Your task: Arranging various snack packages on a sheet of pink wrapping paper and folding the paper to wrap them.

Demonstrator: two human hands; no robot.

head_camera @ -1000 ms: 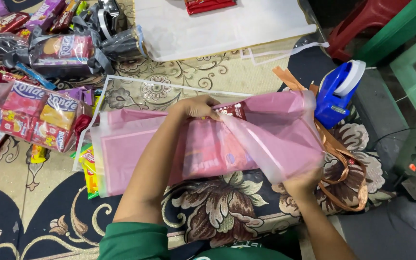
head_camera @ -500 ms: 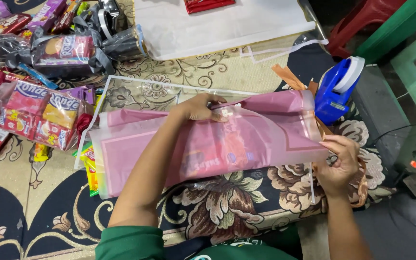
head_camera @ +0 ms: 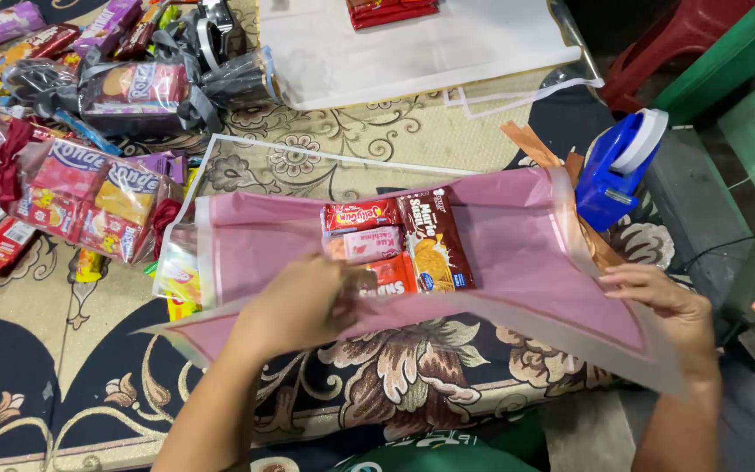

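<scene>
pink wrap (head_camera: 517,236) now opened, snack packs (head_camera: 399,245) exposed; left hand (head_camera: 294,306), right hand (head_camera: 666,306) each pinching its edge

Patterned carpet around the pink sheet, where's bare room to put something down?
Bare carpet lies below the wrapped snack bundle, left of the left hand, and between the pink wrapping sheet and white sheet. The top left is crowded.

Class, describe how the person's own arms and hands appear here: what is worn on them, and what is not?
Both forearms are bare, with no gloves, rings or watch visible on the left hand or the right hand. A green garment shows at the bottom edge.
</scene>
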